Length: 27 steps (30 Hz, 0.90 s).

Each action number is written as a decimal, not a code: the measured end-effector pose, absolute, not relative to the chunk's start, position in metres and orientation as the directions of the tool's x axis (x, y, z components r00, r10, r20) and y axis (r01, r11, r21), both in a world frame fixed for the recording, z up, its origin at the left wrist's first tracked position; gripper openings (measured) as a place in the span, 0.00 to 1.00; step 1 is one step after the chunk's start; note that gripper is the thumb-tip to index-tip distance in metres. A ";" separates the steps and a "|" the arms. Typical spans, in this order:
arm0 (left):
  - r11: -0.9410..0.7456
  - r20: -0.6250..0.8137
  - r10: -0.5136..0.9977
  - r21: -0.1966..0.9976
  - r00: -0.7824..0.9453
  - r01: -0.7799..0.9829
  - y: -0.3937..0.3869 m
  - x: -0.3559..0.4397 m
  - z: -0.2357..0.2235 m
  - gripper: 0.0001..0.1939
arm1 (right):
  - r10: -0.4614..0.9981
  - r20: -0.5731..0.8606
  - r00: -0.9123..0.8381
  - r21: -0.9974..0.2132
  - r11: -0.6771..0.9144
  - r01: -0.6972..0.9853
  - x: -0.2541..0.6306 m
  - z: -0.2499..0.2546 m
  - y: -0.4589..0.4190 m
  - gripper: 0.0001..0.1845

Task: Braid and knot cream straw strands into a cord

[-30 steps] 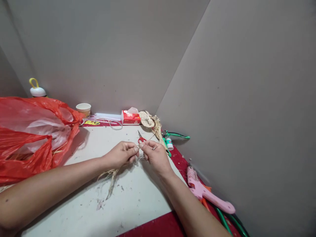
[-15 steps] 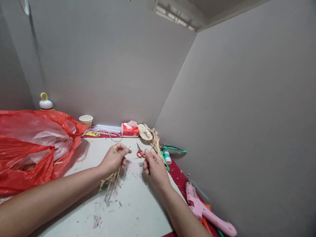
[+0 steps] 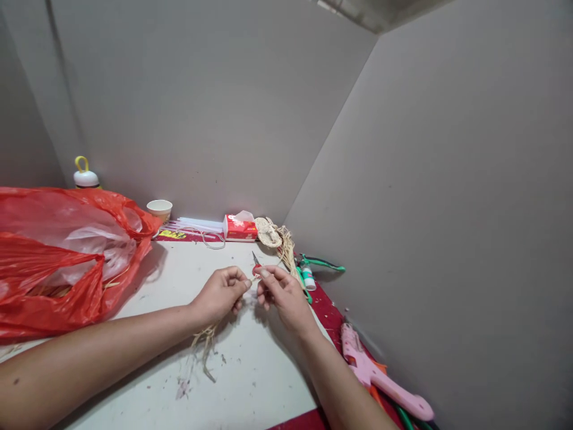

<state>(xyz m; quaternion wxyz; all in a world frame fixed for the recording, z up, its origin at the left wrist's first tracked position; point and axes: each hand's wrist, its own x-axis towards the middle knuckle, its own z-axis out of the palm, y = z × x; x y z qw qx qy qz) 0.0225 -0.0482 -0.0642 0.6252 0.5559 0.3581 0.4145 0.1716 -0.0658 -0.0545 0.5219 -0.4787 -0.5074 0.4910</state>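
Note:
My left hand is closed in a pinch on straw strands, whose loose ends hang below the wrist over the white board. Close to its right, my right hand pinches with thumb and index finger at a short pale bit of straw between the two hands. Most of what the fingers hold is hidden. Small scissors with red handles lie just beyond my right hand, which covers part of them. A woven straw piece with a bundle of straw lies farther back.
A red plastic bag with straw inside fills the left. Along the back stand a paper cup, white sticks and a red tissue pack. At right lie green-handled pliers, a small white bottle and a pink glue gun.
My two hands have come closer together, the left moving right toward the right hand. The hanging straw has shifted with it. The view has tilted slightly.

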 end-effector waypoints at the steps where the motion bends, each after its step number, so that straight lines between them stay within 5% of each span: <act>1: 0.042 0.007 0.923 0.992 0.385 -0.120 -0.047 0.022 -0.063 0.14 | 0.998 0.060 0.004 -0.998 0.061 -0.011 0.175 -0.054 -0.065 0.20; 7: 0.136 -0.066 0.926 0.977 0.371 -0.164 -0.043 0.021 -0.057 0.08 | 0.986 0.130 -0.108 -0.945 0.156 0.286 0.187 -0.056 -0.061 0.13; 10: 0.136 -0.062 0.929 0.974 0.364 -0.181 -0.042 0.021 -0.057 0.06 | 0.956 0.267 -0.121 -0.789 0.289 0.542 0.188 -0.058 -0.061 0.04; 12: 0.138 -0.065 0.930 0.974 0.363 -0.181 -0.042 0.021 -0.058 0.06 | 0.934 0.317 -0.163 -0.697 0.347 0.627 0.189 -0.059 -0.061 0.08; 27: 0.004 -0.020 0.914 0.999 0.405 0.041 -0.040 0.017 -0.060 0.03 | 0.869 0.393 -0.300 -0.618 0.491 0.614 0.199 -0.046 -0.066 0.11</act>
